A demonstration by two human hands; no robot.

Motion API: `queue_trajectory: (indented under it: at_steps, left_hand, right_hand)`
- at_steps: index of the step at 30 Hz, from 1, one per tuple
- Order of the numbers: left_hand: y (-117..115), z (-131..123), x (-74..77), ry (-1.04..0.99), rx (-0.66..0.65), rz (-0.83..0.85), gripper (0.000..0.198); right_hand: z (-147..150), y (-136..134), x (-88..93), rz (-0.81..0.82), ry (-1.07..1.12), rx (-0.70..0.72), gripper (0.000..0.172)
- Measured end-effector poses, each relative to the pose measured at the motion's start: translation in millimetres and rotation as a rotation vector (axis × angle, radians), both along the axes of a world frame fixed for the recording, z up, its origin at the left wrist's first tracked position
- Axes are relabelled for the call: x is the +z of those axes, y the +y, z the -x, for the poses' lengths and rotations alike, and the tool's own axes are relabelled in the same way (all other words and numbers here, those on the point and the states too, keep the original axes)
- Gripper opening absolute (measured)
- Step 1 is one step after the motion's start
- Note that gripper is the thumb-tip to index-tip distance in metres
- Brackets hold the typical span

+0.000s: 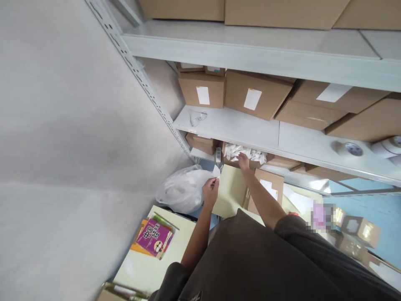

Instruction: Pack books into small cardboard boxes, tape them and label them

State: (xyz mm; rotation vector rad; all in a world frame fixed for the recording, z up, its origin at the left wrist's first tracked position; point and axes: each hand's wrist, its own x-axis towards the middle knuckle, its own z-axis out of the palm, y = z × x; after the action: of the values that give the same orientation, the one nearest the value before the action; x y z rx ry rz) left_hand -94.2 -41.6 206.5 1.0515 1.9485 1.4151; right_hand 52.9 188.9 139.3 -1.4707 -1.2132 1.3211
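Paper or thin film, in the form of a small white slip (216, 171), is pinched between the thumb and fingers of the left hand (210, 192), just beside a translucent plastic bag (180, 190) and near the edge of the cream surface (230, 188). The right hand (243, 161) is held at a heap of white packets (232, 151), which are piled in an open cardboard box (232, 162) at the far side of the surface, near the edge of the grey shelf (244, 127). Its fingers are partly spread and bent; whether a packet is gripped there cannot be told.

The slip is judged to be very light, stiff enough to be held upright from the pinch, yet easily creased. It is best taken at one edge or corner, with little pressure, so that its face is left flat. If it is coated, some slipperiness is to be expected; the finish cannot be made out.

The packets are likewise expected to be light and limp. Because they are jumbled and overlapped, two could easily be lifted together, so a single one is best grasped by an end that is left jutting from the heap. Breakage is hardly to be feared, but bends or tears could be caused by a hard tug.
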Motion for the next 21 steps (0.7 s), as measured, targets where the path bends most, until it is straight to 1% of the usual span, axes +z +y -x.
queue_trajectory:
  at_steps: [2, 3, 4, 6, 8, 10, 11, 12, 13, 14, 15, 16, 18, 19, 21]
  left_hand:
    - [8, -7, -6.3, 0.039, -0.064, -0.024, 0.034]
    - [13, -13, -9.3, 0.064, -0.109, -0.037, 0.034]
    - [17, -20, -12.1, 0.092, -0.167, -0.051, 0.033]
    - [24, -42, -17.0, 0.156, -0.31, -0.08, 0.032]
    - [26, -68, -21.2, 0.232, -0.458, -0.109, 0.029]
    - [23, -96, -25.4, 0.312, -0.589, -0.126, 0.023]
    - [20, -109, -27.7, 0.344, -0.657, -0.133, 0.02]
    - [15, -121, -30.3, 0.362, -0.728, -0.136, 0.021]
    - [11, -132, -33.3, 0.361, -0.788, -0.132, 0.027]
    - [7, -141, -36.8, 0.339, -0.821, -0.113, 0.036]
    - [3, -150, -40.8, 0.296, -0.815, -0.073, 0.042]
    - [0, -158, -45.1, 0.239, -0.771, -0.012, 0.046]
    - [-3, -174, -54.1, 0.1, -0.652, 0.145, 0.042]
    - [-3, -181, -58.4, 0.032, -0.621, 0.217, 0.039]
    - [-2, -196, -65.3, -0.072, -0.63, 0.307, 0.036]
  right_hand:
    - [-26, -39, 0.3, 0.054, 0.031, -0.007, 0.049]
    - [-41, -61, 1.7, 0.093, 0.059, 0.013, 0.049]
    - [-56, -84, 4.2, 0.157, 0.131, 0.067, 0.049]
    - [-85, -131, 12.0, 0.245, 0.271, 0.148, 0.05]
    - [-109, -169, 21.8, 0.293, 0.38, 0.14, 0.05]
    - [-130, -194, 29.8, 0.291, 0.416, 0.058, 0.047]
    - [-141, -202, 32.0, 0.282, 0.407, -0.004, 0.045]
    - [-152, -208, 33.0, 0.275, 0.389, -0.073, 0.044]
    - [-165, -212, 32.7, 0.273, 0.369, -0.139, 0.043]
    - [-178, -216, 31.6, 0.278, 0.355, -0.194, 0.042]
    - [-191, -220, 29.8, 0.288, 0.348, -0.231, 0.042]
    - [-203, -224, 27.5, 0.304, 0.348, -0.247, 0.042]
    - [-225, -235, 22.1, 0.337, 0.36, -0.235, 0.042]
    - [-233, -240, 19.0, 0.35, 0.37, -0.225, 0.042]
    - [-245, -251, 12.0, 0.359, 0.382, -0.221, 0.042]
